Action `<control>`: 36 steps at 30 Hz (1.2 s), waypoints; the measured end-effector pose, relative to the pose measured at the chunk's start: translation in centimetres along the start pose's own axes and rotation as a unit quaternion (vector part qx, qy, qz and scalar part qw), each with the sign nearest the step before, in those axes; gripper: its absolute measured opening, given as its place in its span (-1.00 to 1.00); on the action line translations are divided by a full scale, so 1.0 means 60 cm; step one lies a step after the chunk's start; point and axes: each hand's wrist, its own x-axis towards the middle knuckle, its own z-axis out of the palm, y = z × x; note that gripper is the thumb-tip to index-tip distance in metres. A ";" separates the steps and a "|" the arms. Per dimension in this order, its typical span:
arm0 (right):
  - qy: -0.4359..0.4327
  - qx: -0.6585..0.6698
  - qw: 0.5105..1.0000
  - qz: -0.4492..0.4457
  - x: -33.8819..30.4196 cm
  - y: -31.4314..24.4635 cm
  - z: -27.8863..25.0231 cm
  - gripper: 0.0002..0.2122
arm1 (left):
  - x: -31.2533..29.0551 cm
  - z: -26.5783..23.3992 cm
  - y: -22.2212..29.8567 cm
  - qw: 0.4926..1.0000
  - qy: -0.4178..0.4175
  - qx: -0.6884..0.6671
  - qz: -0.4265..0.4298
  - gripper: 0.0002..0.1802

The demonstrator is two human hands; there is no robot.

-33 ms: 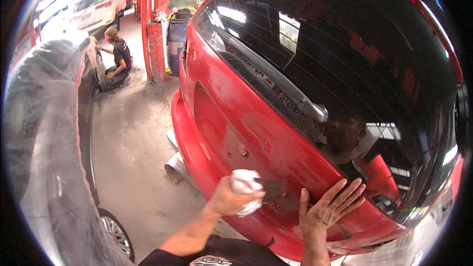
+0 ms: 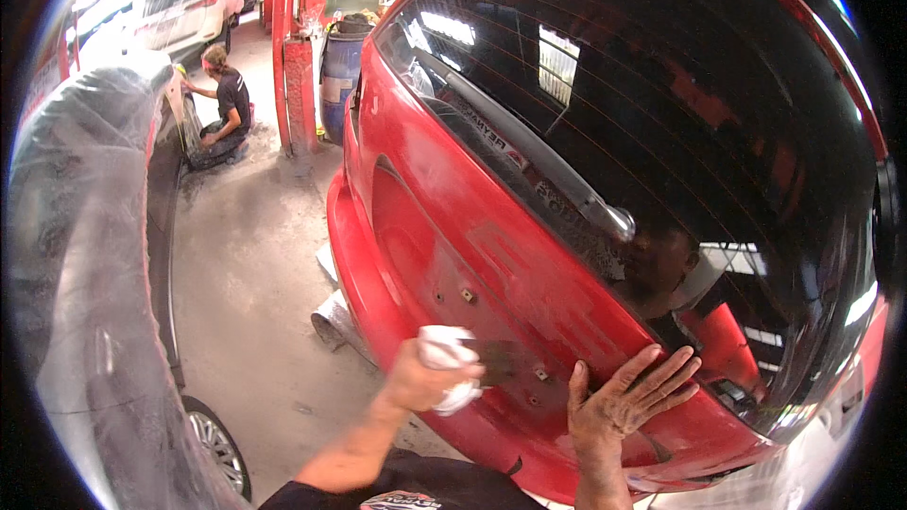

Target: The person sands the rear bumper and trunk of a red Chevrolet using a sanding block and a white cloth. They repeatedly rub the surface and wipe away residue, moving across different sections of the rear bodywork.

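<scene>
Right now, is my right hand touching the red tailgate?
Touching. The head view shows the right hand pressed flat, fingers spread, on the red tailgate, with no gap visible under the palm.

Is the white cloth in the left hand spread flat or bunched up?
Bunched up: the white cloth sits crumpled in the left hand, pressed against the red car tailgate.

A car body workshop: a sanded red hatchback [image 2: 491, 255], a plastic-masked car [image 2: 76, 274], a concrete floor [image 2: 246, 264].

The white cloth [image 2: 446, 359] hides the left hand's [image 2: 416, 380] fingers; the tailgate's [image 2: 472, 255] right end blurs out.
</scene>
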 end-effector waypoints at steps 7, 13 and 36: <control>-0.077 0.032 0.958 -0.274 0.093 -0.177 0.069 -0.01 | 0.027 -0.209 -0.051 0.963 0.249 -0.098 0.041 -0.78; -0.106 -0.113 0.905 -0.397 0.195 -0.356 0.077 -0.20 | 0.078 -0.215 -0.043 0.946 0.293 -0.123 0.067 -0.78; -0.448 0.376 0.785 0.203 -0.464 -0.075 0.044 -0.77 | 0.193 -0.059 0.124 0.998 -0.032 -0.010 0.058 -0.87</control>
